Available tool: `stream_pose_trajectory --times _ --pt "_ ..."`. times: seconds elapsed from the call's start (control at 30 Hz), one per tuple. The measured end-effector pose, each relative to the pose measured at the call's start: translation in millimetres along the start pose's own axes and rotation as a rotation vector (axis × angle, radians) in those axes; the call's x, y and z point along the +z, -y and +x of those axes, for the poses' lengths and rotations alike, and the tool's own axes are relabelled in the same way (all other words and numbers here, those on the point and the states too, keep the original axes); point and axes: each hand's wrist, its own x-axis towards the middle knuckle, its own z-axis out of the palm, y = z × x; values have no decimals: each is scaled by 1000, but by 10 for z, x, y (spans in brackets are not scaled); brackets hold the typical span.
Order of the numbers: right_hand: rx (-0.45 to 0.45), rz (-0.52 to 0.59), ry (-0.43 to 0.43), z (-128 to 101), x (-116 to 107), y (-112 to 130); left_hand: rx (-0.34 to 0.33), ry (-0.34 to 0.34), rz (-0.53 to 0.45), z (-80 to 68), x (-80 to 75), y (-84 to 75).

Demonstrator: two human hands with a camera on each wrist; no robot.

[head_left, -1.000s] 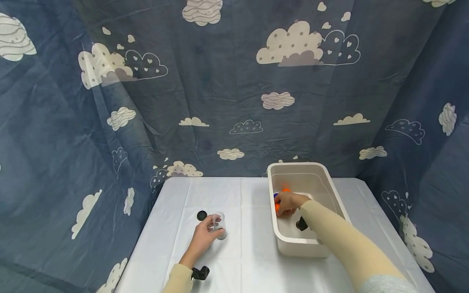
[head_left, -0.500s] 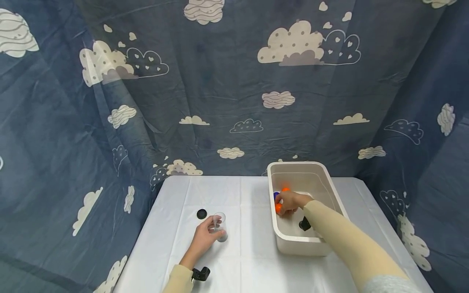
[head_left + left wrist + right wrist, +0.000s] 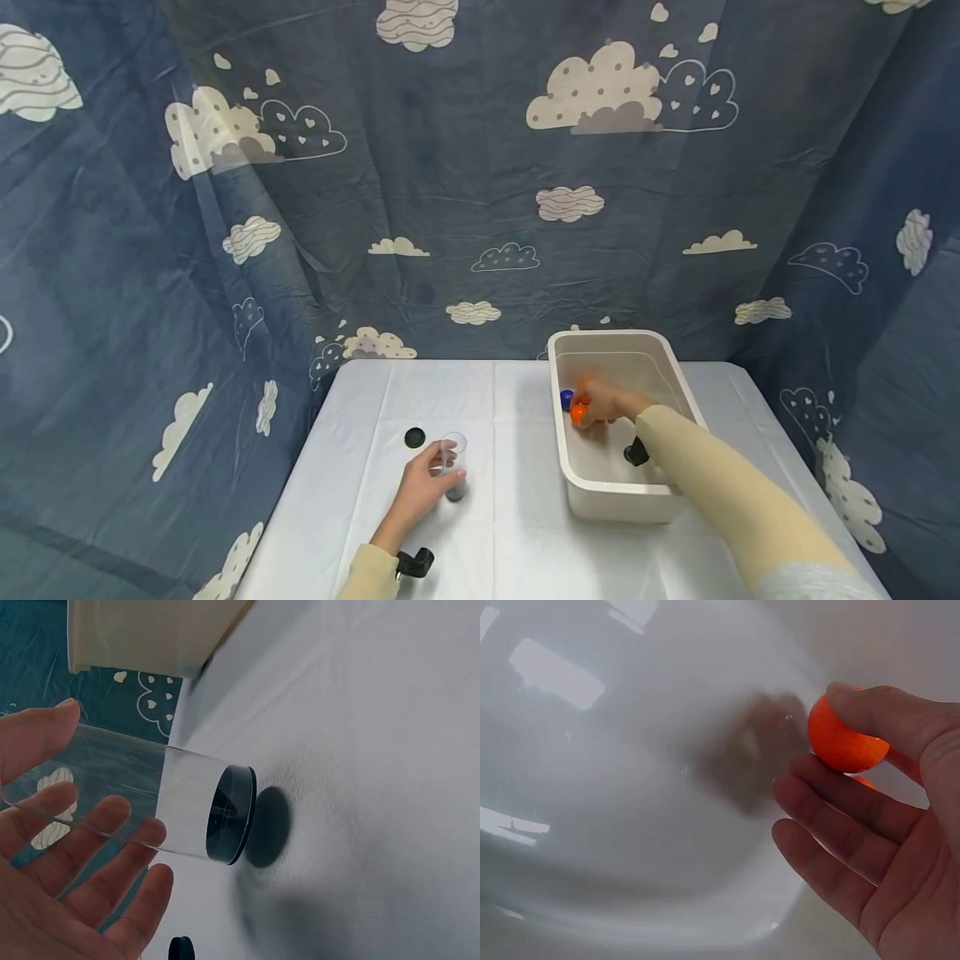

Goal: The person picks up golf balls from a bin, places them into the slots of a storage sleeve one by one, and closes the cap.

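My left hand (image 3: 420,483) holds a clear plastic cylinder (image 3: 187,795) with a black base, the thumb on one side and the fingers on the other. Its base is close to the table; a dark round shadow lies beside it in the left wrist view. Inside the cream bin (image 3: 626,490), my right hand (image 3: 606,402) pinches an orange ball (image 3: 847,739) between thumb and forefinger, the other fingers loosely bent. Left of this hand lies a blue ball (image 3: 566,400). More orange shows behind the hand, mostly hidden.
A black round cap (image 3: 415,437) lies on the white-covered table (image 3: 517,550), left of the cylinder. In the right wrist view a glossy white rounded surface (image 3: 615,772) fills the left side. Blue cloud-print cloth (image 3: 480,217) hangs around the table.
Inside the bin my right hand has shifted slightly to the right and back, bringing the orange ball away from the left wall. The left hand and cylinder have barely moved.
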Motion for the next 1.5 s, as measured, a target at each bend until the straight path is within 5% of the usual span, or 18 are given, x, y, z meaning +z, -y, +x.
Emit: stream_pose_trajectory --times 0.37,0.63,0.93,1.27,1.5 --pt "-118 57 -54 -151 -238 106 44 -7 6 -4 51 -127" --pt "-112 53 -95 -315 -448 227 60 -16 23 4 56 -237" --pt "-169 -15 -240 -598 -600 417 75 -50 24 26 77 -361" --pt "-176 95 -339 -772 -603 710 121 -97 16 46 104 -475" --pt "-227 231 -332 -802 -505 977 108 -120 19 34 125 -542"
